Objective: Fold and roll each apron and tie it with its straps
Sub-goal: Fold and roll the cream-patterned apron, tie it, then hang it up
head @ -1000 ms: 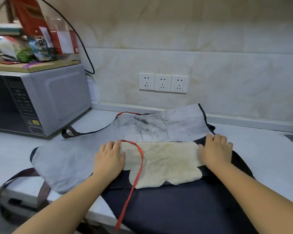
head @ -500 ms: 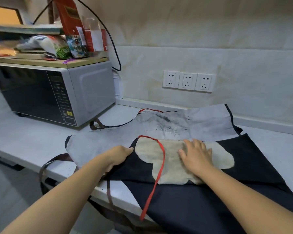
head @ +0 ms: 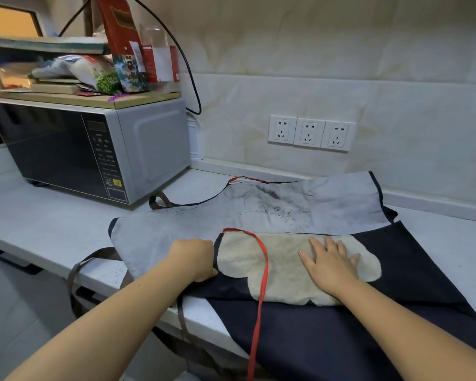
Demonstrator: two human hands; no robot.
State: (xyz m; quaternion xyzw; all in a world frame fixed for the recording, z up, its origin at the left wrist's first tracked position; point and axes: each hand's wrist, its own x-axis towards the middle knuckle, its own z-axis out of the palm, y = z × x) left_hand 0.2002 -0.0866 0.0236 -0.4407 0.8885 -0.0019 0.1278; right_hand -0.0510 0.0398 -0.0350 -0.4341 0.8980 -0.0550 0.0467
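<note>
A dark navy apron (head: 412, 273) lies spread on the white counter (head: 52, 224), its lower part hanging over the front edge. A cream fleece patch (head: 280, 259) sits on it, crossed by a red strap (head: 261, 287) that trails down off the counter. Under and behind it lies a grey, smudged apron (head: 300, 210) with brown straps (head: 94, 259). My left hand (head: 195, 259) grips the navy apron's left edge, fingers curled. My right hand (head: 330, 262) presses flat on the fleece patch.
A microwave (head: 102, 149) stands at the back left, with a board, boxes and bags stacked on top and a black cable running up the wall. Three wall sockets (head: 311, 133) sit behind the aprons. The counter's front edge runs just below my left forearm.
My right hand slid left from the fleece patch's right end onto its middle. My left hand left the patch and closed on the navy apron's left edge. The view swung left.
</note>
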